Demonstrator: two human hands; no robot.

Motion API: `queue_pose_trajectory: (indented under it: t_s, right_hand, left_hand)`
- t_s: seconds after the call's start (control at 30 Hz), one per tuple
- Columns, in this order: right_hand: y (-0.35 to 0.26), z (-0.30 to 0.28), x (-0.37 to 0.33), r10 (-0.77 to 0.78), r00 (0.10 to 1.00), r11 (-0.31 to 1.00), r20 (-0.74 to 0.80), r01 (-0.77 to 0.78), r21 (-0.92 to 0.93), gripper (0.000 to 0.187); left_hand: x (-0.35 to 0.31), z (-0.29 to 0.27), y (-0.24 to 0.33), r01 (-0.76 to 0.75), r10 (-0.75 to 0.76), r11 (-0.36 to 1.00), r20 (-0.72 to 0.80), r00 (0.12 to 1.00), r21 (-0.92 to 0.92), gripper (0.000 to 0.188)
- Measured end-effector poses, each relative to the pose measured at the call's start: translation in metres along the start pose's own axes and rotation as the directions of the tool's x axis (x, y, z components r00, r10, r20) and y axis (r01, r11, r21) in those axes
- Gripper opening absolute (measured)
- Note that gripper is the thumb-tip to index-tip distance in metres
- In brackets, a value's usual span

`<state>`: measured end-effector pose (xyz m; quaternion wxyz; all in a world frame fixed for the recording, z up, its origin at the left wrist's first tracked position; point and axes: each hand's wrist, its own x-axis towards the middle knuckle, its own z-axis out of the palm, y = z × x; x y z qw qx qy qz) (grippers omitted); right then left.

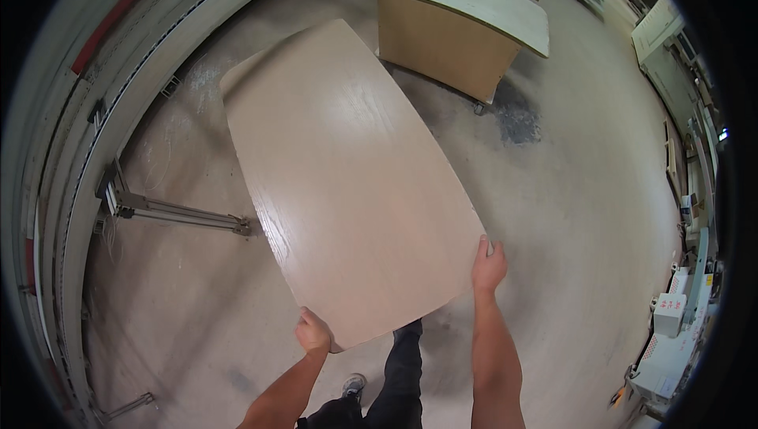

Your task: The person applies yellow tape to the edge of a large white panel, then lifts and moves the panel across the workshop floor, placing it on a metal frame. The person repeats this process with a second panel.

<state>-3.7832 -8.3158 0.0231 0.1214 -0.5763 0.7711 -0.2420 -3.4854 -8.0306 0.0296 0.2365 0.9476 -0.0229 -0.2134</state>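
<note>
A large, light wood-coloured panel (355, 184) with a smooth, shiny face stretches away from me above the floor. My left hand (313, 331) grips its near left corner, the thumb on the side edge. On the right side edge, close to the near end, my right hand (489, 266) is closed round the panel with the thumb on top. The fingers of both hands are partly hidden beneath it.
Beyond the panel stands a brown wheeled cart (446, 38) with a pale top. At left, a metal arm (189, 220) juts from a long machine frame (110, 137) toward the panel's edge. Equipment with a white box (669, 314) lines the right side. Concrete floor (584, 216) lies between.
</note>
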Motion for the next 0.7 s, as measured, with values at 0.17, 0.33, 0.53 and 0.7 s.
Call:
queue_pose_trajectory:
  t_s: [0.17, 0.33, 0.53, 0.7]
  right_hand:
    - [-0.08, 0.054, 0.179, -0.096, 0.995, 0.995, 0.03, 0.095, 0.034, 0.051]
    - [-0.152, 0.115, 0.32, -0.136, 0.971, 0.988, 0.197, 0.147, -0.043, 0.051]
    - [-0.2, 0.165, 0.388, -0.328, 0.938, 0.936, -0.115, 0.306, -0.172, 0.061]
    - [-0.199, 0.167, 0.31, -0.143, 0.977, 0.99, 0.157, 0.141, 0.022, 0.087]
  left_hand:
    - [0.026, 0.077, 0.145, 0.019, -0.025, 0.991, -0.044, 0.999, -0.133, 0.072]
    - [0.059, 0.134, 0.264, 0.09, -0.097, 0.992, -0.072, 0.993, -0.09, 0.073]
    - [0.087, 0.174, 0.372, 0.095, -0.108, 0.972, -0.05, 0.993, -0.213, 0.075]
    - [0.096, 0.199, 0.437, 0.163, -0.17, 0.926, 0.009, 0.985, -0.34, 0.079]
